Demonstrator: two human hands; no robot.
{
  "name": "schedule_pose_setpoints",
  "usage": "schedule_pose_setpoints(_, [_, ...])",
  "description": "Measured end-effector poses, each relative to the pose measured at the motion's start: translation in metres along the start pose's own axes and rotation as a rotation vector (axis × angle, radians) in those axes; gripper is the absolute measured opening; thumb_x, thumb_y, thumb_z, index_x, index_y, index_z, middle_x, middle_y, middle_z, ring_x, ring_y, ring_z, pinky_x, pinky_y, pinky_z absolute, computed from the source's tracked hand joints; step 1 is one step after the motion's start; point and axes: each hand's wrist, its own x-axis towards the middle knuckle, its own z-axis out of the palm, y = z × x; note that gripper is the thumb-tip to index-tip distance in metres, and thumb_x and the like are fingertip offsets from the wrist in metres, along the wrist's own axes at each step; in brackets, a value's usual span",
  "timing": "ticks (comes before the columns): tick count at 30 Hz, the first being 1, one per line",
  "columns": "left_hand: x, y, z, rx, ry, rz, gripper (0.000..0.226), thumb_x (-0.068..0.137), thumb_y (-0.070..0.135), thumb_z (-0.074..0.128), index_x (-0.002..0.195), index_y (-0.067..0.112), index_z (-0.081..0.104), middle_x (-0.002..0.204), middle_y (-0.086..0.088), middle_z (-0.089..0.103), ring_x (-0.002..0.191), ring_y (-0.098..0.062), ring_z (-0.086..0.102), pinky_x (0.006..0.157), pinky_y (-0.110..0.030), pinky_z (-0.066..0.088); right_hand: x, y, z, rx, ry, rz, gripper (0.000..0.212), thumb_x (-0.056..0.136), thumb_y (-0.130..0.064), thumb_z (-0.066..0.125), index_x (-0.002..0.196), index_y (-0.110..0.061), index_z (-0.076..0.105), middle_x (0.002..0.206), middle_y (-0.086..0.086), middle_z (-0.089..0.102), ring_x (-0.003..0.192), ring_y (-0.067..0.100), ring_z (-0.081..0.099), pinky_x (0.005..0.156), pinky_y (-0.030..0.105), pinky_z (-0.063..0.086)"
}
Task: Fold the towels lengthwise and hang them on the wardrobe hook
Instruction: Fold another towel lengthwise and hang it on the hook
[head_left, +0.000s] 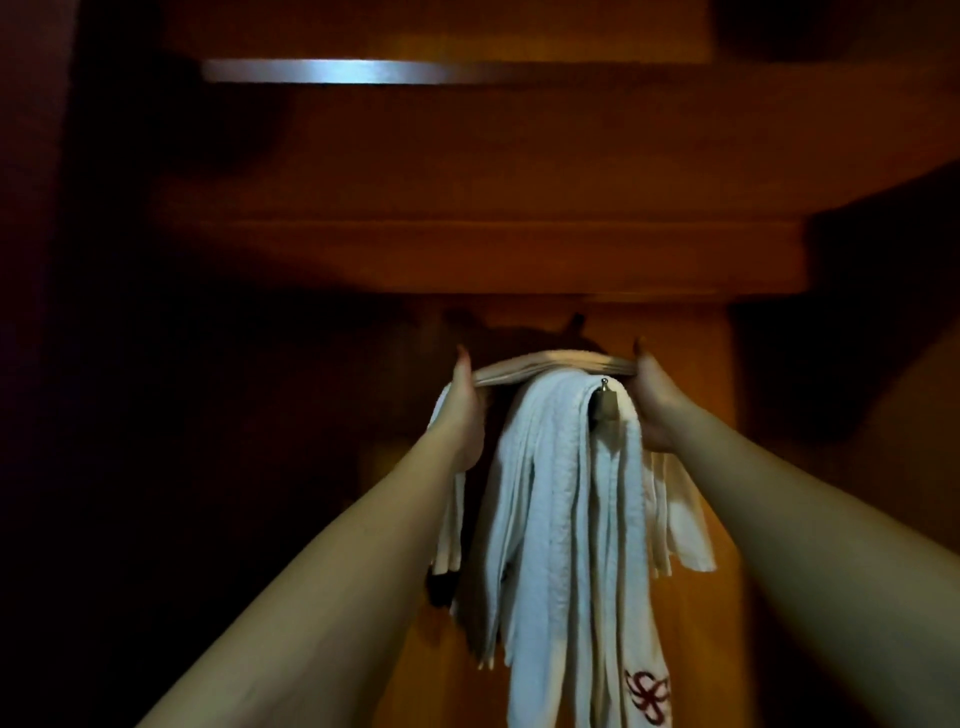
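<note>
Dim, warm orange light overall. Glare streaks a metal rail (363, 71) at twelve o'clock. Deep shadow swallows the nine and three o'clock edges. The white towel (566, 519) is brightest; detail is soft and smeared, lines bowing outward.

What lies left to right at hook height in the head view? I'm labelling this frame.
Left hand → white ribbed towel draped on the hook → small metal wardrobe hook → right hand.
</note>
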Motion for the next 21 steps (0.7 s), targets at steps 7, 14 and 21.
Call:
schedule_pose_setpoints(7, [-0.020,-0.052,-0.015,-0.156,0.002,-0.111,0.090,0.091,0.079,0.016,0.142,0.013,0.050,0.139,-0.013,0.057,0.101,-0.020,0.062,0.074,-0.035,0.048,-0.017,0.054,-0.015,0.136,0.074,0.048,0.083,0.096,-0.072,0.016,0.144,-0.012,0.048,0.134,0.022,0.059,0.127,0.036,0.055,0.117,0.053,0.031])
schedule_pose_setpoints(14, [-0.032,-0.071,-0.027,-0.393,0.199,-0.190,0.092,0.091,0.077,0.029,0.145,0.003,0.042,0.143,-0.018,0.051,0.128,-0.031,0.051,0.084,-0.040,0.044,-0.023,0.071,-0.035,0.225,0.267,0.142,0.075,0.098,-0.065,0.026,0.129,-0.003,0.055,0.113,0.019,0.067,0.107,0.032,0.064,0.107,0.046,0.043])
schedule_pose_setpoints(21, [-0.056,-0.090,-0.028,-0.337,0.367,-0.252,0.049,0.104,0.037,0.038,0.128,-0.001,0.059,0.117,-0.019,0.066,0.087,-0.026,0.061,0.081,-0.038,0.046,-0.040,0.092,-0.038,0.142,0.350,0.300,0.036,0.102,-0.033,0.038,0.088,-0.010,0.062,0.059,0.004,0.060,0.045,0.016,0.056,0.046,0.023,0.048])
